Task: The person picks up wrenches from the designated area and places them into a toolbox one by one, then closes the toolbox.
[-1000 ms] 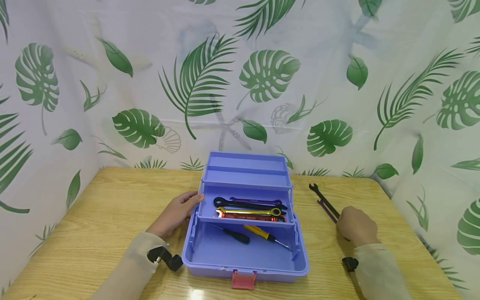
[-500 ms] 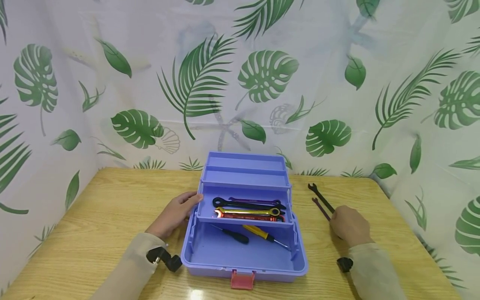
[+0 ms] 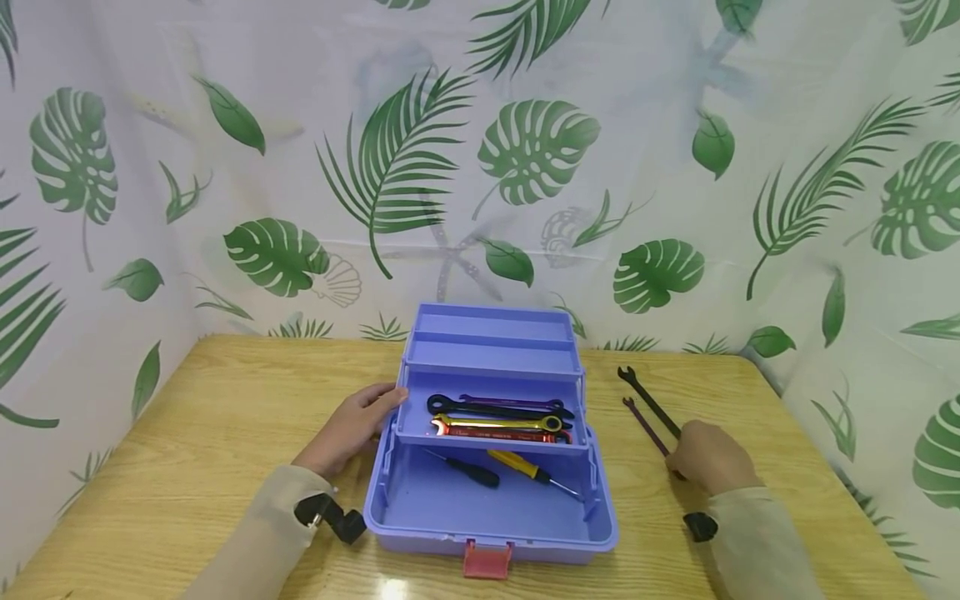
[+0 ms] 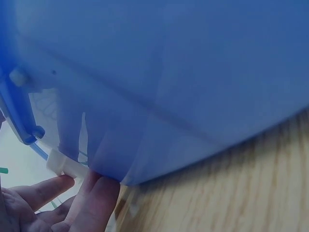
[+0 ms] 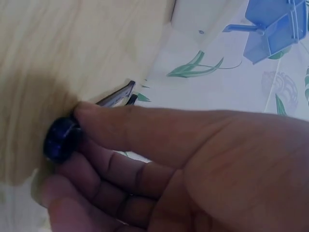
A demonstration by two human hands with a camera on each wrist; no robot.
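Note:
A blue-purple toolbox (image 3: 487,542) stands with its tiered trays raised. My left hand (image 3: 352,429) holds its left side, thumb over the raised tray's edge; in the left wrist view, fingers (image 4: 99,203) touch the box's outer wall. On the right, my right hand (image 3: 712,458) pinches a purple wrench (image 3: 647,425) near its ring end, its open end pointing away. In the right wrist view, the dark ring (image 5: 62,139) sits between thumb and fingers. A black wrench (image 3: 648,400) lies beside it on the table, its near end hidden by the hand.
In the tray lie a black wrench (image 3: 495,407), a purple one (image 3: 510,402), a gold one (image 3: 498,422) and a red one (image 3: 495,432). A black-handled screwdriver (image 3: 472,472) and a yellow one (image 3: 513,463) lie in the bottom. A leaf-print cloth (image 3: 562,225) surrounds the wooden table (image 3: 262,392).
My right hand has shifted left, then back right. The purple wrench's open end has moved left, away from the black wrench, which stays put. The left hand and toolbox have not moved.

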